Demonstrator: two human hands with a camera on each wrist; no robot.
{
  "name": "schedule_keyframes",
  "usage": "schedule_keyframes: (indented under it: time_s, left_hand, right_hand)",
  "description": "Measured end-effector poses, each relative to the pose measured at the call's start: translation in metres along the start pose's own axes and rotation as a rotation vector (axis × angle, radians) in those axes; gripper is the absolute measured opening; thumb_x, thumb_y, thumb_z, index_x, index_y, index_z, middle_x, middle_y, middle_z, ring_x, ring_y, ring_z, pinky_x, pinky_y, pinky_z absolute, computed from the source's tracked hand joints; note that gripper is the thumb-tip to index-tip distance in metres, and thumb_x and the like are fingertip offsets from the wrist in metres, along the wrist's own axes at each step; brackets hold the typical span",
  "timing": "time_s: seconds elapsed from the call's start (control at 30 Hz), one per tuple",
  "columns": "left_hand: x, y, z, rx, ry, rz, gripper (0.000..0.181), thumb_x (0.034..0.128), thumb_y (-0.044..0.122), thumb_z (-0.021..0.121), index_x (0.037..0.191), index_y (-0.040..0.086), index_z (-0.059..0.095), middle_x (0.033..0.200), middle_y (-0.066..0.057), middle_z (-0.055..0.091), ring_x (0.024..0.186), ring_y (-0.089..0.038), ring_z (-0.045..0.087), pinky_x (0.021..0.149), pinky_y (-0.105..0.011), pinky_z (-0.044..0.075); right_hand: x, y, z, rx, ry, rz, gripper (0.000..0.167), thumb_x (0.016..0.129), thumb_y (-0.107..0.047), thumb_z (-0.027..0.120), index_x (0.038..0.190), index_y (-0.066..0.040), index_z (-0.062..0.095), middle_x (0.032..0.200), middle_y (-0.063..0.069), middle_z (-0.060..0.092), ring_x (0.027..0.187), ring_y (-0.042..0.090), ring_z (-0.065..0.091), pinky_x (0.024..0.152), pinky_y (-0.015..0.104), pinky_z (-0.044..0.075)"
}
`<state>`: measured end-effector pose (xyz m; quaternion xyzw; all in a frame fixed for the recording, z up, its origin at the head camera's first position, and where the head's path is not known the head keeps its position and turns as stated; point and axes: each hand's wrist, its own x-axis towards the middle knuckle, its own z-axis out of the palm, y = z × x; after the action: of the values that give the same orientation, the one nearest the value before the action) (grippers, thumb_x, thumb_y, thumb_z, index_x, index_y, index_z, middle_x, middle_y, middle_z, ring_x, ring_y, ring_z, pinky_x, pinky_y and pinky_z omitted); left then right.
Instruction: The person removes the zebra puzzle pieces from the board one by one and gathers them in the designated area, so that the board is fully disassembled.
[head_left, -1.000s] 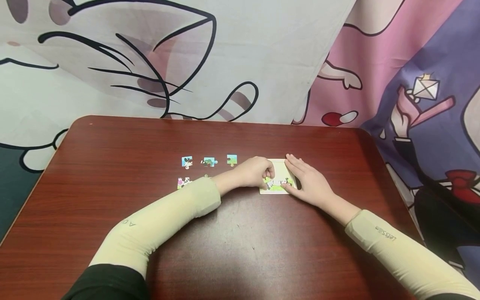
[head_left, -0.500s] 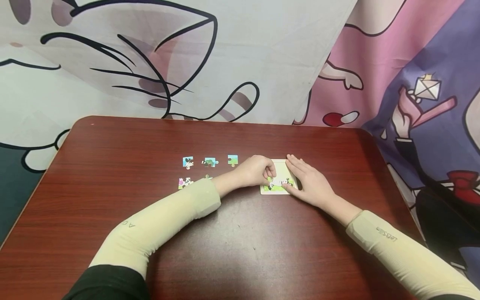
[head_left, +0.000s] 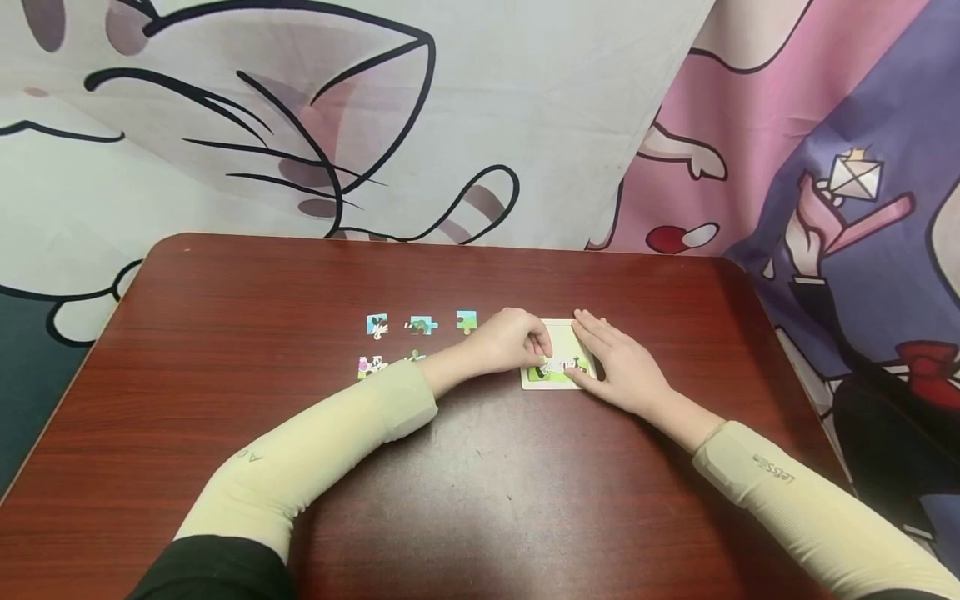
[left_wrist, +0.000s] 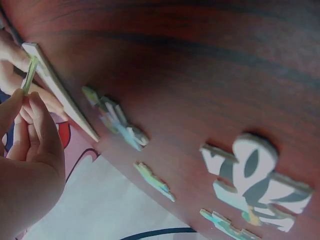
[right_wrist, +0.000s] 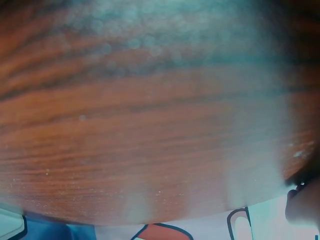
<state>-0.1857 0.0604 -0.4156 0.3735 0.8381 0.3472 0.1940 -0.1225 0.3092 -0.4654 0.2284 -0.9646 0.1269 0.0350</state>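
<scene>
In the left wrist view, my left hand (left_wrist: 37, 145) pinches a jigsaw piece (left_wrist: 30, 75), thin and greenish, between thumb and fingertips. That hand (head_left: 517, 340) is over the left side of a small cream puzzle tray (head_left: 558, 335) in the head view. Green picture pieces (head_left: 557, 375) lie along the tray's near side, partly hidden by fingers. My right hand (head_left: 624, 364) rests along the tray's right edge with fingers extended and thumb over the near part. Only a bit of a hand (right_wrist: 304, 206) shows at the edge of the right wrist view.
Left of the tray are several loose jigsaw pieces: a blue-green corner (head_left: 467, 320), a green-blue one (head_left: 422, 325), a black-and-white one (head_left: 377, 325) and a pink-and-white one (head_left: 371, 367). Another (head_left: 414, 357) is partly covered by the left sleeve. A printed curtain (head_left: 480, 108) hangs behind the table (head_left: 480, 500).
My left hand stays over the tray's left side, with its fingertips and the pinched piece shifting slightly. The right hand keeps its place at the tray's edge.
</scene>
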Motion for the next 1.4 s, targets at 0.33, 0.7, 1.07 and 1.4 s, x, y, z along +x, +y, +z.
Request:
schedule_keyframes:
  time_s: [0.33,0.7,1.07,1.4]
  left_hand:
    - [-0.016,0.006,-0.017,-0.029,0.024,-0.002,0.004,0.0885,0.007,0.079,0.092,0.007,0.081,0.087,-0.004,0.08,0.078,-0.008,0.069,0.074,-0.014,0.053]
    - [-0.053,-0.006,-0.036,-0.075,0.014,-0.011,0.01,0.0868,0.002,0.076,0.089,0.01,0.082,0.083,0.0,0.08,0.072,-0.003,0.068,0.073,-0.018,0.057]
    - [-0.092,-0.023,-0.056,-0.077,-0.006,-0.056,0.006,0.0861,0.004,0.082,0.089,0.009,0.082,0.083,0.0,0.081,0.071,-0.003,0.07,0.074,-0.022,0.059]
    - [-0.133,-0.039,-0.072,-0.052,-0.026,-0.079,0.012,0.0859,-0.002,0.077,0.089,0.008,0.081,0.08,0.002,0.079,0.072,-0.005,0.066,0.072,-0.021,0.057]
  right_hand:
    - [-0.003,0.003,0.0,-0.011,-0.012,0.012,0.082,0.092,-0.044,0.077,0.155,0.002,0.05,0.166,0.018,0.046,0.155,0.035,0.044,0.125,0.054,0.038]
    - [-0.004,0.001,0.0,-0.034,-0.037,0.023,0.084,0.093,-0.048,0.075,0.156,0.001,0.049,0.166,0.017,0.045,0.155,0.034,0.044,0.126,0.053,0.037]
    - [-0.003,0.001,0.001,-0.021,-0.038,0.025,0.083,0.094,-0.047,0.074,0.156,0.001,0.048,0.167,0.017,0.044,0.156,0.034,0.042,0.127,0.053,0.036]
    - [-0.001,0.001,0.001,-0.031,-0.044,0.023,0.083,0.095,-0.047,0.074,0.157,0.0,0.047,0.168,0.016,0.043,0.157,0.032,0.041,0.127,0.051,0.035]
